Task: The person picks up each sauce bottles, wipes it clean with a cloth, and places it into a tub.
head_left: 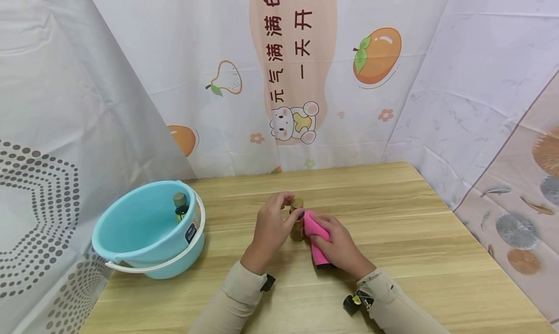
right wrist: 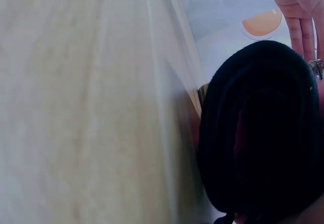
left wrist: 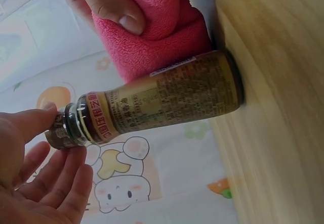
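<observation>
A bottle (head_left: 297, 232) of brown sauce stands upright on the wooden table, its printed label facing the left wrist camera. The thumb and fingers of my left hand (head_left: 271, 223) pinch its cap (left wrist: 61, 134) from above. Folded in my right hand (head_left: 339, 242), a pink cloth (head_left: 315, 227) presses against the bottle's side, low on the body in the left wrist view. The right wrist view is mostly filled by the dark-edged end of the cloth (right wrist: 263, 77), which hides nearly all of the bottle there.
At the left of the table stands a light blue bucket (head_left: 131, 217) with a white handle (head_left: 196, 237). Inside it leans a dark bottle (head_left: 180, 208) with a gold cap. A printed curtain (head_left: 209, 42) hangs behind the table's far edge.
</observation>
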Motion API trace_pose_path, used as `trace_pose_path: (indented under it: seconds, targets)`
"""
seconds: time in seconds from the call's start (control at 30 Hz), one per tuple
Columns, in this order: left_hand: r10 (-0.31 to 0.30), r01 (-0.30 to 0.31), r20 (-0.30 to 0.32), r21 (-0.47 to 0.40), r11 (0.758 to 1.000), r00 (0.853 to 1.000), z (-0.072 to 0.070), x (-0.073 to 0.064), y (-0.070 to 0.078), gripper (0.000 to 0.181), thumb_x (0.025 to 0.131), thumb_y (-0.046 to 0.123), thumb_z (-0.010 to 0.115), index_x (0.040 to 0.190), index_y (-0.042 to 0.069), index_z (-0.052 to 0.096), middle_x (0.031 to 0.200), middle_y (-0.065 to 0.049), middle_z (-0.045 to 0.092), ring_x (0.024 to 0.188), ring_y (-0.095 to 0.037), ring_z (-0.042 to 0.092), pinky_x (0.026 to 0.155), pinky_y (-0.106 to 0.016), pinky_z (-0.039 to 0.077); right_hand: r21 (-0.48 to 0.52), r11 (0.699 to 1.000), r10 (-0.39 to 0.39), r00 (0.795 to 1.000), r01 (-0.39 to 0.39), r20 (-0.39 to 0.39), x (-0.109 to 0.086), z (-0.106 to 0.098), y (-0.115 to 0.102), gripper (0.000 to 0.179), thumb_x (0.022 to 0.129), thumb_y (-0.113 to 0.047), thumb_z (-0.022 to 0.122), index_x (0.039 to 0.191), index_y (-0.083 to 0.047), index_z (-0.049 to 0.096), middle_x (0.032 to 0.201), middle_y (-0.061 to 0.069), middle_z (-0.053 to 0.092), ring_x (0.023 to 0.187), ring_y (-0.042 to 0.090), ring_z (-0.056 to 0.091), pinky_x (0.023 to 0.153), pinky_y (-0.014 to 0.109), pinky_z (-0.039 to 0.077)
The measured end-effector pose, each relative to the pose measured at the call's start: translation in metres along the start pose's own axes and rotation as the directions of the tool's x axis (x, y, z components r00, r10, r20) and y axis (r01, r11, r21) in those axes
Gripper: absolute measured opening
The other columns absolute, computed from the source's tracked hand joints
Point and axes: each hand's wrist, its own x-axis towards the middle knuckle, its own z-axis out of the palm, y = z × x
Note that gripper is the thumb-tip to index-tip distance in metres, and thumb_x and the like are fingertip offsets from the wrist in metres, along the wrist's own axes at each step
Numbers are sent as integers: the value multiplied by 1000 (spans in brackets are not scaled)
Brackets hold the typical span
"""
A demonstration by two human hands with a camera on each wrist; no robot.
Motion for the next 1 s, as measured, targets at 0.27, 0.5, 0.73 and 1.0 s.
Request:
trace_pose_path:
  seconds: [0.27, 0.5, 0.73, 1.0]
  targets:
    - [0, 0, 7, -4, 1000, 1000, -2, 1, 0, 34, 90, 22, 84, 116, 8, 68, 105, -2, 75, 95, -16, 75, 85, -32, 63, 13, 993, -116, 990, 117, -78, 1, 1, 1, 56, 95, -22, 77, 148, -19, 59, 139, 1, 62, 113, 19, 63, 87, 33, 58]
    - [-12, 13, 37, -30, 999, 999, -2, 1, -1, 31, 92, 19, 80, 118, 8, 67, 107, -3, 77, 98, -16, 76, 87, -31, 63, 40, 983, -174, 976, 180, -131, 1, 0, -1, 56, 95, -19, 77, 148, -21, 59, 139, 0, 61, 116, 17, 62, 90, 36, 59]
    - [-11, 14, 64, -52, 999, 998, -2, 1, -2, 29, 94, 15, 77, 120, 7, 66, 109, -6, 77, 100, -17, 77, 87, -30, 63, 126, 966, -202, 964, 225, -172, 0, -1, -3, 52, 96, -15, 76, 146, -17, 61, 141, 3, 61, 111, 22, 65, 83, 29, 59]
    - [-13, 17, 61, -59, 998, 998, -2, 1, 0, 28, 94, 14, 77, 119, 6, 66, 108, -7, 78, 99, -18, 77, 86, -31, 63, 87, 981, -160, 980, 170, -119, 0, -1, -5, 52, 96, -19, 76, 146, -15, 61, 140, 4, 61, 114, 19, 64, 88, 32, 59]
